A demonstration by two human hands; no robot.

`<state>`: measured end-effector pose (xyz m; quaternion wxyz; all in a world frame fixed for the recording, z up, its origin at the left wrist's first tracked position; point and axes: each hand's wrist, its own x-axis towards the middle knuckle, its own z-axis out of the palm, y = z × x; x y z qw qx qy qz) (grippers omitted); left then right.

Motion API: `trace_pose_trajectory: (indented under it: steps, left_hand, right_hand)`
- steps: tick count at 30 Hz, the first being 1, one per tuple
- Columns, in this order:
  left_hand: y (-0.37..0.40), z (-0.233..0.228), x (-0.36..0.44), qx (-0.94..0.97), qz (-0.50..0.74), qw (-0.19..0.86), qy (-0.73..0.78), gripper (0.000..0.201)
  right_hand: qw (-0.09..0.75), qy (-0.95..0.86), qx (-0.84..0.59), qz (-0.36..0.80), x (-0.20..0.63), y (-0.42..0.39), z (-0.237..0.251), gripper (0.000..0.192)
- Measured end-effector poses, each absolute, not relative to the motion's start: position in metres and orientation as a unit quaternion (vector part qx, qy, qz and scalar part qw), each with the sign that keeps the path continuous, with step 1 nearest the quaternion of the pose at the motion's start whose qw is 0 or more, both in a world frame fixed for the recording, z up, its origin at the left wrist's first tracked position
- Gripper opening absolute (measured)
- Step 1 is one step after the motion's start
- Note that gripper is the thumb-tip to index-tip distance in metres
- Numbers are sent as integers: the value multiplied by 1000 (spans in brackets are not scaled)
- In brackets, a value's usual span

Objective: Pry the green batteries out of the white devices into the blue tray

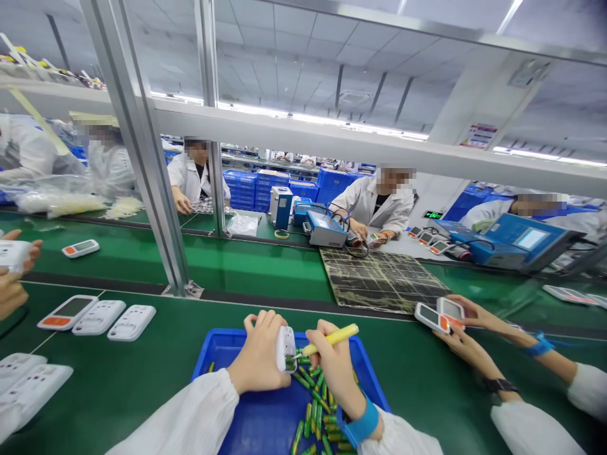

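Note:
My left hand (263, 354) is closed around a white plastic device (286, 344), held on edge above a blue tray (227, 338). My right hand (332, 360) grips a yellow-handled screwdriver (339, 337), its thin metal shaft pointing left. The shaft's tip meets the lower end of the device, where a bit of green shows; the exact contact is too small to make out. Under my hands, many green and yellow batteries (315, 404) lie loose in the tray, mostly on its right side. A blue wrist strap (363, 423) is around my right wrist.
White devices (131, 322) lie on the green bench to my left, some with screens and orange buttons. At right, a co-worker's hands (462, 335) hold two such devices. A dark scratched mat (384, 278) lies ahead. A metal post (142, 151) rises at left. Another person's hand (12, 278) appears far left.

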<state>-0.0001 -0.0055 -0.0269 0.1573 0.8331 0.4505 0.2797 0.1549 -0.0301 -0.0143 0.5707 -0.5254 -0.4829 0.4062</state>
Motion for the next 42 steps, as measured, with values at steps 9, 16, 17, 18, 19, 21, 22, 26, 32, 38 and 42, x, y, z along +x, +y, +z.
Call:
trace_pose_trajectory:
  steps: [9,16,17,18,19,21,22,26,32,38,42]
  left_hand:
    - [-6,-29,3,855,257,126,433,53]
    - [-10,-28,4,866,253,112,417,49]
    - [-10,-27,2,855,266,122,428,51]
    - [-9,-25,1,843,279,133,441,52]
    - [-8,-24,-1,830,290,143,453,53]
    - [-6,-23,-3,814,304,163,466,55]
    - [-6,-22,-4,809,309,174,469,56]
    - [-4,-24,-4,784,334,220,476,62]
    - [-3,-24,-3,768,342,255,478,64]
    - [-5,-25,-3,765,357,258,470,63]
    - [-8,-25,-1,714,395,300,495,63]
  right_hand:
    - [500,-632,-544,235,149,-38,-28,31]
    - [395,-715,-577,-2,153,-41,-22,18]
    - [397,-702,-592,2,155,-40,-22,18]
    - [406,-685,-604,27,156,-38,-21,19]
    - [426,-663,-611,70,157,-37,-21,22]
    - [487,-607,-600,184,158,-34,-20,28]
    - [521,-573,-587,238,159,-32,-19,29]
    - [597,-456,-545,372,159,-27,-17,31]
    - [623,-420,-514,415,161,-23,-24,31]
    - [618,-427,-496,435,161,-23,-29,32]
    - [598,-378,-462,534,154,-23,-26,28]
